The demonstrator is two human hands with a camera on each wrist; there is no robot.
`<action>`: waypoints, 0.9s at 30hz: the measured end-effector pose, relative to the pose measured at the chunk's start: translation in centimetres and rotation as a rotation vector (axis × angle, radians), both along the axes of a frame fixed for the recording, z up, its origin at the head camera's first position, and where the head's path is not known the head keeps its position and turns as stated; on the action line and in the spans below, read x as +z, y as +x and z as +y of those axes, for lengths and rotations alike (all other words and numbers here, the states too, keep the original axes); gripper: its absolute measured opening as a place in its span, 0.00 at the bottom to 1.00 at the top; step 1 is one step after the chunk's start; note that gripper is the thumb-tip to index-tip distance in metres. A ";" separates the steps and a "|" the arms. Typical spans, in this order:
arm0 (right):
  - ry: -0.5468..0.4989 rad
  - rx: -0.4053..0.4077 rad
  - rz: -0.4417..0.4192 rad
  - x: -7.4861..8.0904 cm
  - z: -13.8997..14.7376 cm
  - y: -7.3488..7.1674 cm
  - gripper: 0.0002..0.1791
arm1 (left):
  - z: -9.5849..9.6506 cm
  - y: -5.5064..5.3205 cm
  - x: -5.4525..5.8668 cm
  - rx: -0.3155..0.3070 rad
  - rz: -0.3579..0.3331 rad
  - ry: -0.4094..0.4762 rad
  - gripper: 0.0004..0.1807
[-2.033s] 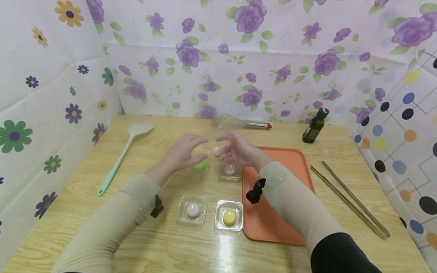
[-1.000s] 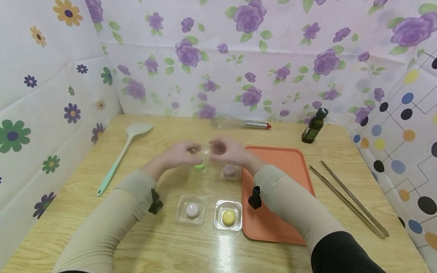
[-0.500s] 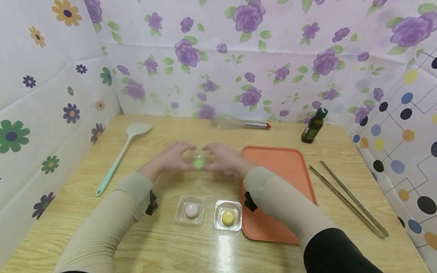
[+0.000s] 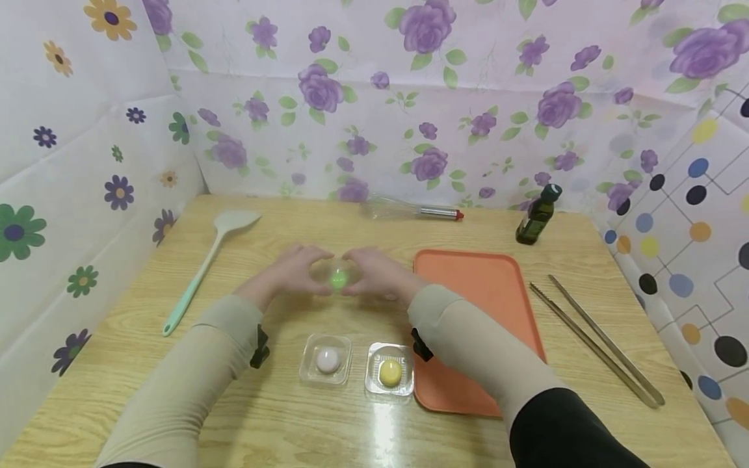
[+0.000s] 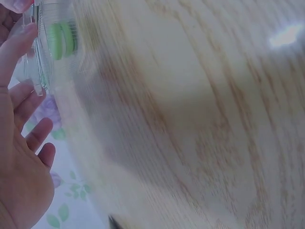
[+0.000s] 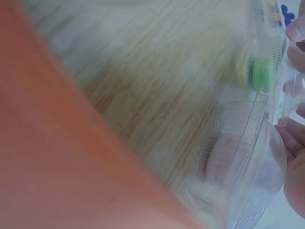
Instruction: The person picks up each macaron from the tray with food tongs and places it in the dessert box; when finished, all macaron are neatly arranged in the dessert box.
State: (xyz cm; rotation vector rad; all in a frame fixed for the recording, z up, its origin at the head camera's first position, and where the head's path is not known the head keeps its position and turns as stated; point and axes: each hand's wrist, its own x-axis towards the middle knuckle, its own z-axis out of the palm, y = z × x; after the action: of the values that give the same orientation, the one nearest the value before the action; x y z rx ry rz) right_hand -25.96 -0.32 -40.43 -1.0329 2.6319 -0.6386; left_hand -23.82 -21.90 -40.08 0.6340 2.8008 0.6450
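A green macaron (image 4: pixel 339 279) sits in a small clear plastic box (image 5: pixel 55 78) at the middle of the table. My left hand (image 4: pixel 295 270) and right hand (image 4: pixel 377 273) hold a clear lid (image 5: pixel 34 62) from opposite sides, directly over that box. In both wrist views the thumb and fingers pinch the lid's edges; whether it touches the base all round I cannot tell. Beside it, a pink macaron (image 6: pixel 224 160) lies under a domed clear cover (image 6: pixel 267 164), mostly hidden by my right hand in the head view. Nearer me are a lilac macaron (image 4: pixel 328 359) and a yellow macaron (image 4: pixel 390 372) in clear boxes.
An orange tray (image 4: pixel 468 273) lies right of the boxes, under my right forearm. Metal tongs (image 4: pixel 597 344) are farther right, a dark bottle (image 4: pixel 537 216) stands behind. A whisk (image 4: pixel 415 211) lies at the back, a pale green spatula (image 4: pixel 201 270) at the left.
Both hands have come down and toward the left with the lid, from above and behind the boxes to around the green macaron. The other things stay put.
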 end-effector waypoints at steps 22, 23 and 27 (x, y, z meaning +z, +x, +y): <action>0.077 -0.012 -0.009 -0.6 -0.8 -0.1 0.40 | 0.1 0.0 -0.6 0.015 -0.067 -0.035 0.44; 0.090 -0.008 -0.005 -0.6 -0.8 -0.1 0.41 | 0.1 0.1 -0.7 0.010 -0.060 -0.040 0.44; 0.105 0.000 0.003 -0.4 -0.7 -0.1 0.41 | 0.2 0.1 -0.9 0.011 -0.034 -0.051 0.44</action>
State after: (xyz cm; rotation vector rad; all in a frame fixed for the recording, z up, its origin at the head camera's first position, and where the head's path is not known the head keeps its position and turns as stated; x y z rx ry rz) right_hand -26.01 -1.00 -40.87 -1.0043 2.6362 -0.4929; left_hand -23.71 -21.73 -40.98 0.5935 2.7812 0.5789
